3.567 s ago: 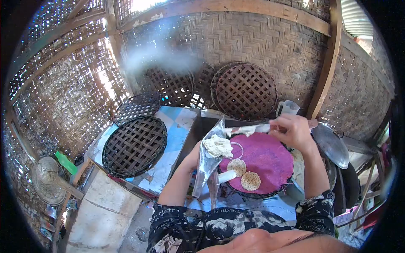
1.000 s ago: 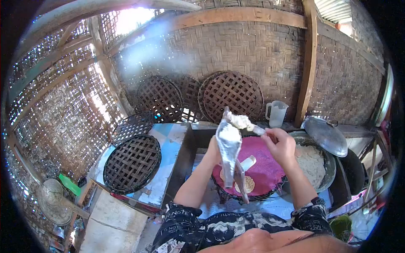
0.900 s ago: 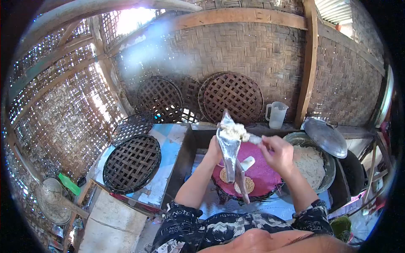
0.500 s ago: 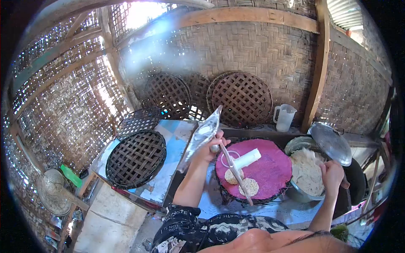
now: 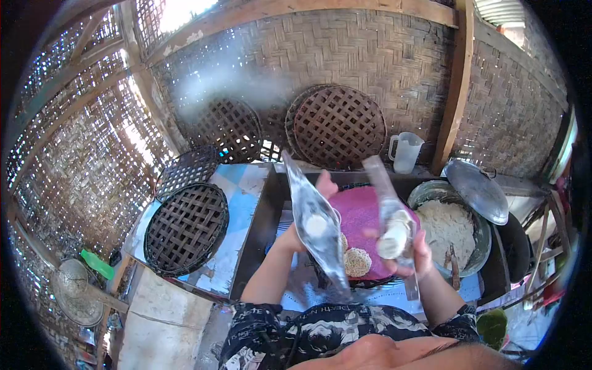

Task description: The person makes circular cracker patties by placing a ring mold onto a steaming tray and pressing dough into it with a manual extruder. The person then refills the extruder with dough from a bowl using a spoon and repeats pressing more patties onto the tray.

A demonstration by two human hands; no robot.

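My left hand grips a long, silvery metal plate, tilted on edge, with a round white patch at its middle. My right hand is closed on a flat board with a stubby white cylinder sticking out of it; motion blurs both. Below and between the hands lies a round pink cloth on a woven tray. Two pale, stringy rounds rest at its near left, one partly hidden by the metal plate. To the right stands a basin of pale dough, with a wooden handle standing in it.
Woven trays lie on a blue-and-white surface at left; more round trays lean against the bamboo wall. A clear plastic jug stands behind the cloth. A metal lid leans over the basin's back edge, beside a dark pan.
My right hand has left the dough basin and now holds the board with the white cylinder, which was with the metal plate at my left hand. The two pieces are apart. The view has shifted slightly.
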